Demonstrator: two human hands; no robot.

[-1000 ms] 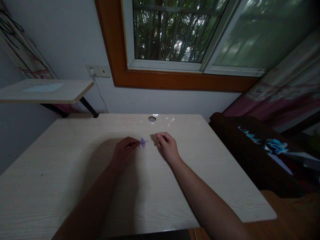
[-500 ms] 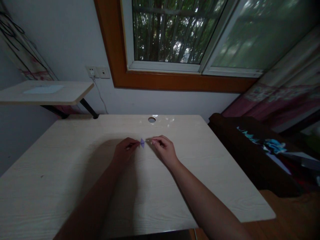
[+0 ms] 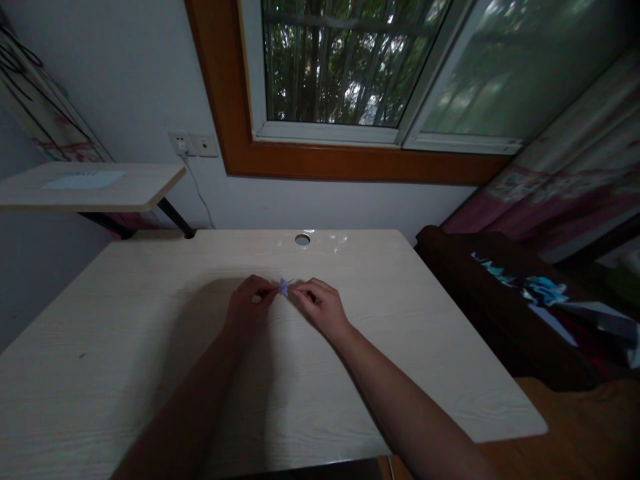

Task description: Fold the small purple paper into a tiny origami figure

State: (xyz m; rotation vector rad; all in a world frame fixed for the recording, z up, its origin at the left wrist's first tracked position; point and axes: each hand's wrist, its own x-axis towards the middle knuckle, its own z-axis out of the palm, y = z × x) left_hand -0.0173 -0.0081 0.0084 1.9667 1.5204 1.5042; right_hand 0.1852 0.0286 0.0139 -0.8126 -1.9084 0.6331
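Observation:
A small purple piece of folded paper, with wing-like flaps and a thin point sticking out to the upper right, is held just over the desk. The fingertips of my left hand pinch its left end. My right hand is beside its right side, thumb and forefinger closed together close to the paper. Whether those right fingertips touch the paper or hold a bit of it is too small to make out.
Both forearms rest over the pale wooden desk, which has a round cable hole near its back edge. A raised shelf with a white sheet stands at the left. On the right, bright crumpled items lie on a dark brown surface.
My right hand has shifted slightly left and down, its fingertips closer to the paper. The paper's thin right point now angles up, apart from those fingertips. My left hand keeps its pinch.

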